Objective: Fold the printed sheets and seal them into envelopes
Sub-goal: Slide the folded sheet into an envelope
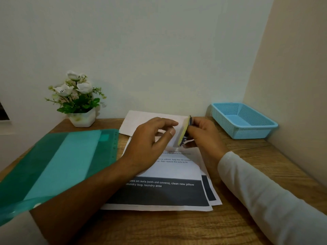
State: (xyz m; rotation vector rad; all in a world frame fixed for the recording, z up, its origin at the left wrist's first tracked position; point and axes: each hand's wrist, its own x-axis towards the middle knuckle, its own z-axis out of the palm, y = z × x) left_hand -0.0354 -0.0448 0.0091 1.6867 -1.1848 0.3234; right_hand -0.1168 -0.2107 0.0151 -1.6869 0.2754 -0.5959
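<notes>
Worktop (256, 156) lot: three containers, two printed sheets, one envelope.
Left to right: one green translucent folder (58, 165), a paler band showing through it; one white pot (82, 119) holding white flowers (76, 91); left hand (150, 138), fingers loosely apart, gripping nothing, above the two printed sheets (168, 174), which lie overlapped mid-worktop; one white envelope (141, 119) behind them, near the wall; right hand (203, 135) pinching one small yellow-and-dark object (184, 133), kind not discernible; one blue mesh basket (247, 131) in the right corner.
</notes>
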